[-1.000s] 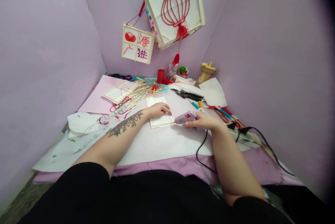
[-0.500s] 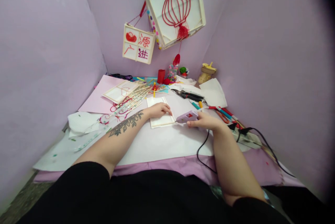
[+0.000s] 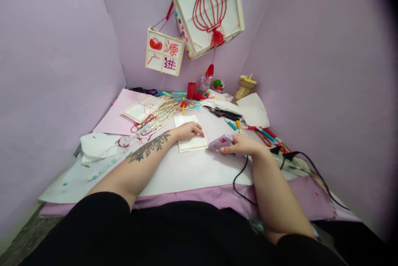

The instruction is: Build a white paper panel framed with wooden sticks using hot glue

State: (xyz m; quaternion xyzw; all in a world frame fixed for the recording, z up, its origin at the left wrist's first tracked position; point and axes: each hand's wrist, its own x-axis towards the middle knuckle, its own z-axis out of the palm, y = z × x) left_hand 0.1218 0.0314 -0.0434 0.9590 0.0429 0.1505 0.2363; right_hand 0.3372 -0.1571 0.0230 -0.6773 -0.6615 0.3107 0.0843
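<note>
My right hand [image 3: 244, 145] grips a pale purple glue gun [image 3: 221, 141] whose nozzle points left at the lower right edge of a small white framed panel [image 3: 190, 143] lying flat on white paper. My left hand [image 3: 188, 130] rests palm down on that panel, holding it flat. The gun's black cord [image 3: 239, 177] trails down off the table edge.
Bundled thin sticks [image 3: 157, 116] and red cord lie left of the panel beside another framed panel [image 3: 141, 108]. Black pliers [image 3: 222, 112], coloured markers [image 3: 259, 131] and a power strip [image 3: 290, 162] sit to the right. Two lantern panels [image 3: 208, 9] hang above the back of the table.
The glue gun's nozzle has dipped slightly and stays at the panel's right edge. My left hand has not moved.
</note>
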